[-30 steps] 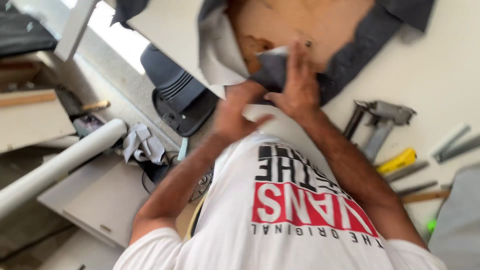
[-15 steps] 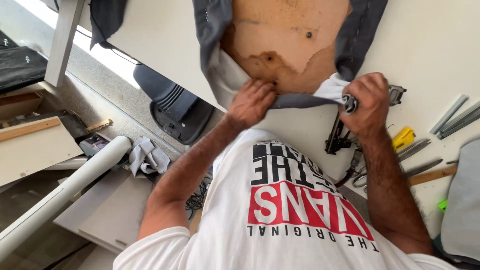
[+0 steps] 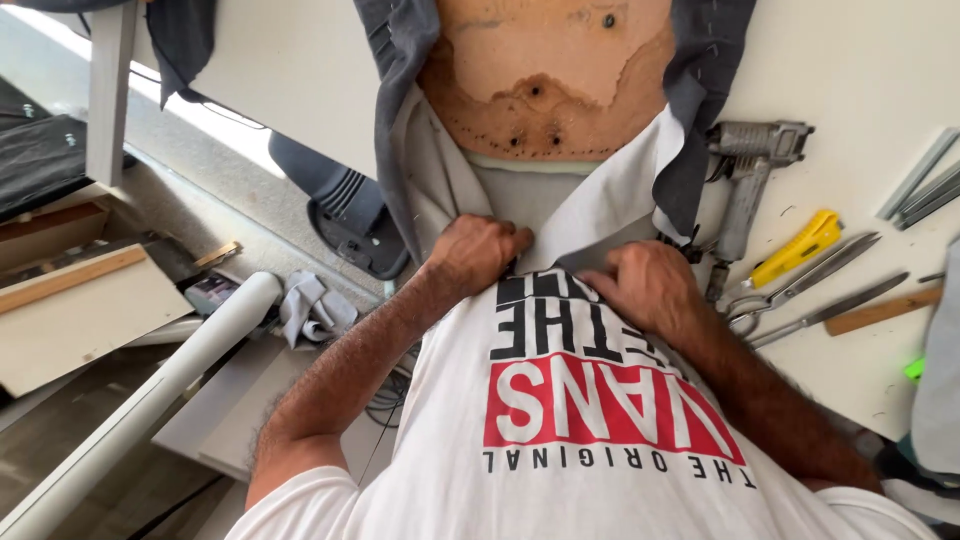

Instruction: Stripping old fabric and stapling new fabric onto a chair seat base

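The grey fabric (image 3: 600, 215) is clamped by both the left hand (image 3: 478, 255) and right hand (image 3: 645, 285) below the board (image 3: 545, 75); uneven pulling could wrinkle it.

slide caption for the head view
Both hands, left hand and right hand, grip grey fabric on a wooden seat panel.
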